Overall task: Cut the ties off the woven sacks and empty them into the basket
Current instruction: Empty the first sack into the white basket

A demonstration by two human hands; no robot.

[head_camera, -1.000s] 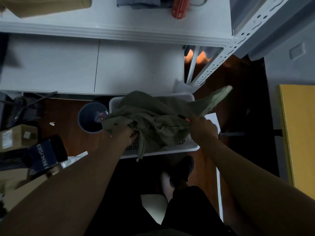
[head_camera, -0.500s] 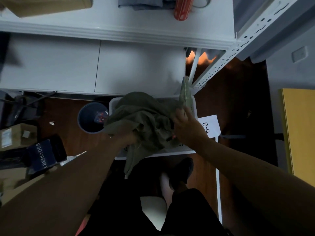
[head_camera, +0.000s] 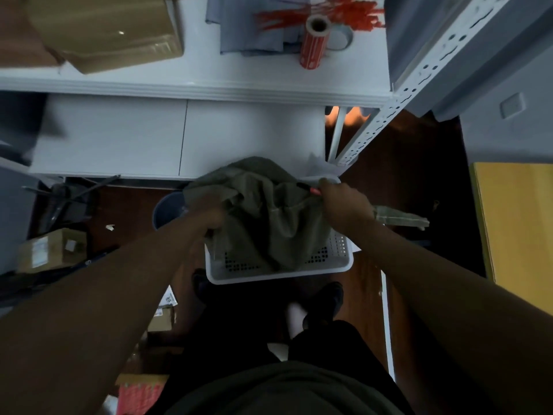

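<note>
The olive-green woven sack (head_camera: 269, 217) hung bunched over the white perforated basket (head_camera: 338, 259) that stood on the dark floor, most of its cloth slumped inside the basket walls. The left hand (head_camera: 209, 217) gripped the sack's left side, its fingers buried in the folds. The right hand (head_camera: 344, 202) was clenched round the sack's right edge, and a strip of the same weave (head_camera: 401, 218) stuck out past the wrist to the right, beyond the basket. A small red-tipped tool (head_camera: 312, 190), probably the cutter, showed at the top of that fist, pinched along with the cloth; its blade could not be made out.

Whether anything had dropped out of the sack could not be told, since the cloth hid the basket floor; no contents were visible.

The risks looked plain enough. With the sack gathered so tightly, its mouth might have stayed folded shut, so a shake would have emptied nothing. The strip trailing outside the rim suggested that, had the mouth lain toward that side, things could have spilled onto the floor rather than into the basket. Holding the cutter in the same fist as the cloth invited a nick to the sack or the fingers. A grey bin (head_camera: 166, 211) stood just beside the basket, near enough to catch a stray item, and above it the white surface (head_camera: 209, 76) carried red ties (head_camera: 284, 16) and a red roll (head_camera: 314, 43).
</note>
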